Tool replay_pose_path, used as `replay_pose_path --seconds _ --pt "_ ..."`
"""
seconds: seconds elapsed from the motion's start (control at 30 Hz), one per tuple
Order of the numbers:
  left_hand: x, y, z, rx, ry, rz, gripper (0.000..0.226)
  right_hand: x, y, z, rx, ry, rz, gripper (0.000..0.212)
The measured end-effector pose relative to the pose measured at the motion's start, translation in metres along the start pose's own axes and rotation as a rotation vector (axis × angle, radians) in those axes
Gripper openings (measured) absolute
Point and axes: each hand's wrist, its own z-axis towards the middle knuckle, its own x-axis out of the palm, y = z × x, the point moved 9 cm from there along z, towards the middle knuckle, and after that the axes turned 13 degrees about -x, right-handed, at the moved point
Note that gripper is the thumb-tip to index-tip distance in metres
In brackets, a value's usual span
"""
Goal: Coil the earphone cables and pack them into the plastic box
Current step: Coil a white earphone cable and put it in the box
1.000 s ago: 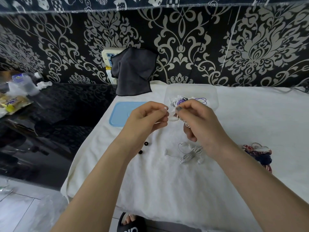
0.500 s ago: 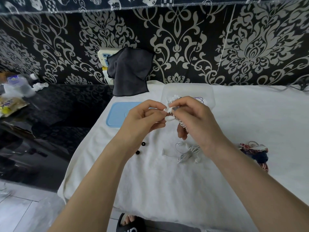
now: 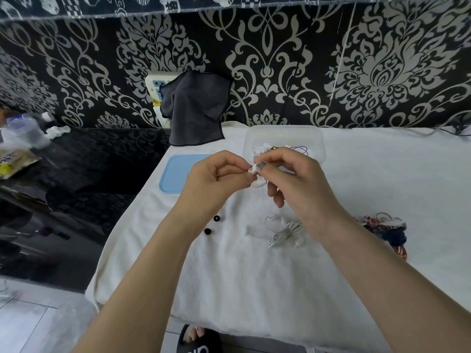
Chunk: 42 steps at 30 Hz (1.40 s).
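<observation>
Hands: left (image 3: 216,178) and right (image 3: 293,179) pinch one white earphone (image 3: 257,183) | table bundles: 2 (one white (image 3: 285,231)) | black eartips (image 3: 216,218): 2

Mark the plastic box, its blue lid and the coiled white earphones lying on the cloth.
plastic box (image 3: 314,138): head view, bare far right wall.
blue lid (image 3: 175,171): head view, middle of its flat top.
coiled white earphones (image 3: 286,231): head view, middle of the wound bundle.

left hand (image 3: 214,179), right hand (image 3: 298,179), fingers pinched together
</observation>
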Motion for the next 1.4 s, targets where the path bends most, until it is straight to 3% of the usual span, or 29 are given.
replay_pose_path --seconds 0.57,1.03,1.4 --pt "0.000 -0.012 -0.007 0.111 -0.004 0.065 0.013 -0.001 -0.006 0.001 0.050 -0.036 0.051 0.007" --pt "0.001 -0.021 -0.013 0.172 -0.003 0.063 0.005 0.011 -0.018 -0.002 0.252 -0.028 0.324 0.010" --pt "0.000 -0.023 -0.013 0.176 0.039 0.043 0.016 0.021 -0.014 -0.007 0.330 0.069 0.447 0.009"
